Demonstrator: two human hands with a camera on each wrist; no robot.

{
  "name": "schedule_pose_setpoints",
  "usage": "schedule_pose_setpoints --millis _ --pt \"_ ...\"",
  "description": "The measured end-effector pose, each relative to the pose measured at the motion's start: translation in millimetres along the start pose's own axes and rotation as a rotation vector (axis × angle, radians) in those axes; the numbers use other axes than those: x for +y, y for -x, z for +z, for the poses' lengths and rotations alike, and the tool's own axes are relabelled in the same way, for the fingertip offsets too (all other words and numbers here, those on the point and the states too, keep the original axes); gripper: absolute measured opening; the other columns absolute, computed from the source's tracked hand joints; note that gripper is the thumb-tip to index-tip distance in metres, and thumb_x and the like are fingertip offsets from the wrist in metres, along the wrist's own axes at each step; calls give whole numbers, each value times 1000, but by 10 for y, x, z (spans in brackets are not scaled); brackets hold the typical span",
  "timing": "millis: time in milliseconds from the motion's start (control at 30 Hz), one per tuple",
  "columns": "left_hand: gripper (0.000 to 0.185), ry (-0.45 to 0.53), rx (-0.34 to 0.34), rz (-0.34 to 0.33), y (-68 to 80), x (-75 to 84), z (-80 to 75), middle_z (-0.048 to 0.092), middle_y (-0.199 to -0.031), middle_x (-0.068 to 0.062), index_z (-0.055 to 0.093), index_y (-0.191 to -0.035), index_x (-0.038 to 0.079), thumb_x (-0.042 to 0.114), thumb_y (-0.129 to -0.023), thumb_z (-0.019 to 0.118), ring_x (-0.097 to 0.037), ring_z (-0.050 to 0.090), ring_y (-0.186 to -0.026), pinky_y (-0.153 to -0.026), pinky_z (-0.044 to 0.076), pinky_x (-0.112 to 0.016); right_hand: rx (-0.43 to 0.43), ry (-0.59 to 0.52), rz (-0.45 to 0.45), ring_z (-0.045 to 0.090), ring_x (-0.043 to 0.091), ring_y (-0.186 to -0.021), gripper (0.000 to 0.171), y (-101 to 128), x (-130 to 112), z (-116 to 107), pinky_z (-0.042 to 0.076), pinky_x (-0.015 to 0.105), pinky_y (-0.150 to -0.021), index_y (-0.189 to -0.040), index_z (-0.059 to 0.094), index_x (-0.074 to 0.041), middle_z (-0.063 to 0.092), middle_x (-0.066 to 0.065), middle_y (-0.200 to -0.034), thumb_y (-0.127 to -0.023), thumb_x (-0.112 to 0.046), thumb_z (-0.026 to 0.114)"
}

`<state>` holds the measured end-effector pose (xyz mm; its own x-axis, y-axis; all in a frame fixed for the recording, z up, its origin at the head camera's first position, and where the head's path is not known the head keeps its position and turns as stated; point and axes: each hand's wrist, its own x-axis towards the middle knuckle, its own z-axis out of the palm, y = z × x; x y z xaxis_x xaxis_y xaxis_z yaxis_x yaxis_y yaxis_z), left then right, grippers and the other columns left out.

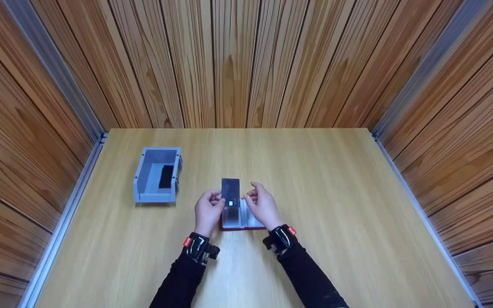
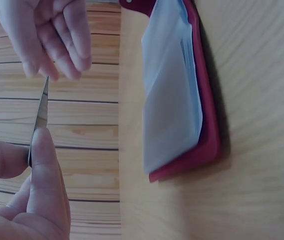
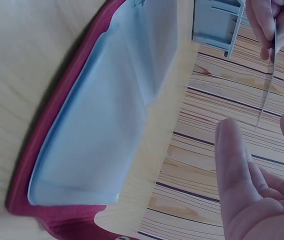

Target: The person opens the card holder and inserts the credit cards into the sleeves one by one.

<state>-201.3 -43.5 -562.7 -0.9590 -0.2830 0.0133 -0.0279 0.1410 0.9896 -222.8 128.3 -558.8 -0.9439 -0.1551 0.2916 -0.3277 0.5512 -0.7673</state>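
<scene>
A thin dark card [image 1: 230,188] stands raised above an open card holder [image 1: 253,220] with a red cover and clear plastic sleeves. My left hand [image 1: 207,211] pinches the card at its left edge, thumb on one face and fingers on the other. In the left wrist view the card [image 2: 41,112] shows nearly edge-on, away from the sleeves [image 2: 174,95]. Just right of it is my right hand [image 1: 265,208], over the holder's right half. Its fingers [image 3: 231,155] are extended, with thumb and forefinger apart and nothing between them.
A grey plastic bin [image 1: 154,198] stands to the left on the wooden table [image 1: 315,179], with a black flat piece [image 1: 166,176] inside against its right wall. Wood-plank walls [image 1: 233,64] enclose the table at the back and sides.
</scene>
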Motion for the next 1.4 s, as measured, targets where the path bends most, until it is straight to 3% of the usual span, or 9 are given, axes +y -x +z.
schedule_pose_setpoints --millis 400,600,900,1400 --pt "26 67 -30 26 96 -12 85 65 -91 -15 64 -107 -10 -10 -82 68 -21 64 -79 -66 56 -27 -54 -51 89 66 20 -77 43 19 -56 0 55 32 -71 -129 51 11 69 9 -88 -94 -10 65" --pt "26 45 -36 21 108 -24 111 65 -92 -14 65 -107 -9 -9 -82 69 -21 65 -80 -69 56 -27 -61 -50 127 65 19 -77 42 13 -74 9 55 32 -72 -130 52 9 68 7 -87 -94 -9 65" --pt "27 99 -75 18 152 -13 141 62 -91 -15 64 -108 -11 -12 -82 66 -21 63 -78 -65 57 -28 -4 -75 81 66 20 -75 39 19 -61 29 55 32 -69 -125 56 8 67 7 -84 -90 -3 68" --pt "27 122 -105 1 167 -46 165 61 -92 -16 62 -109 -12 -12 -82 66 -18 61 -76 -66 58 -32 8 -114 108 66 22 -75 40 30 -37 23 54 32 -67 -124 56 8 68 10 -85 -87 2 70"
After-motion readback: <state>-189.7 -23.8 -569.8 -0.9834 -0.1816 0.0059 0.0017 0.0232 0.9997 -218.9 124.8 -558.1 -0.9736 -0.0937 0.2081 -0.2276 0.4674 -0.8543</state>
